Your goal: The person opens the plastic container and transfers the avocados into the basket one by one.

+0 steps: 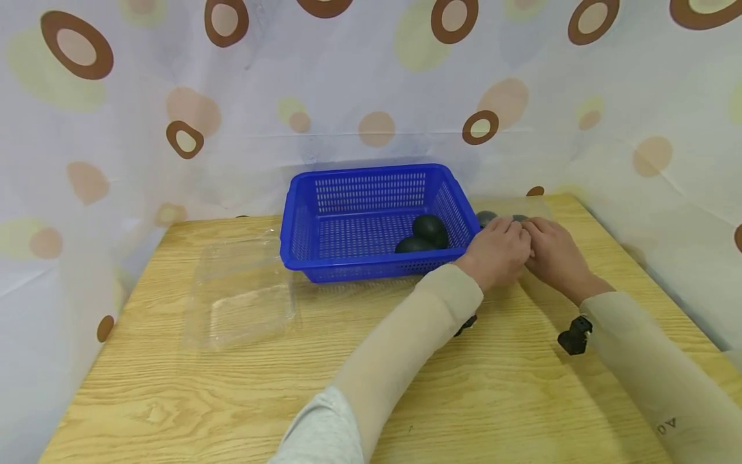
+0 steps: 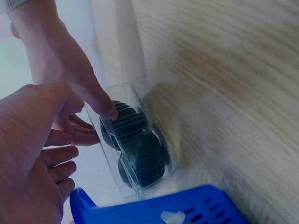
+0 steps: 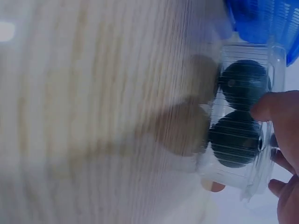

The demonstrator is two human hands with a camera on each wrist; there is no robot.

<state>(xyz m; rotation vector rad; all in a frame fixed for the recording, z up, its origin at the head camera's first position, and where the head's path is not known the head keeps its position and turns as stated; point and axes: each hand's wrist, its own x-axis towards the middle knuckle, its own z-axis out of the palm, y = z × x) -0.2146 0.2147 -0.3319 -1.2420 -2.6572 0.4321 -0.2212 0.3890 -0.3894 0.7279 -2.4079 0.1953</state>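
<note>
A clear plastic box (image 3: pixel 224 175) is held just to the right of a blue basket (image 1: pixel 359 274), near the back right of the table (image 1: pixel 232 393). Inside it, side by side, two dark oval fruits (image 3: pixel 236 138) are seen through the ribbed clear wall. The rim of the box is pinched by the right hand (image 1: pixel 553 254): the thumb is laid on the near edge, and the fingers are bent beneath it. Close against the right hand, the left hand (image 1: pixel 500 251) is placed; three of its fingers are shown loosely bent and spread in the left wrist view, but its thumb and forefinger are partly hidden, so whether anything is gripped by it cannot be told.

In the right part of the basket, two more dark fruits (image 1: pixel 431 231) are set touching each other. On the basket's left, a second clear container (image 1: pixel 249 309) is laid on the wood-grained tabletop. Both forearms are covered by pale sleeves (image 1: pixel 400 348), and a small black device (image 1: pixel 574 335) is worn at the right wrist. Behind the table, a white sheet (image 1: pixel 342 77) printed with brown rings and pale blotches is hung.
</note>
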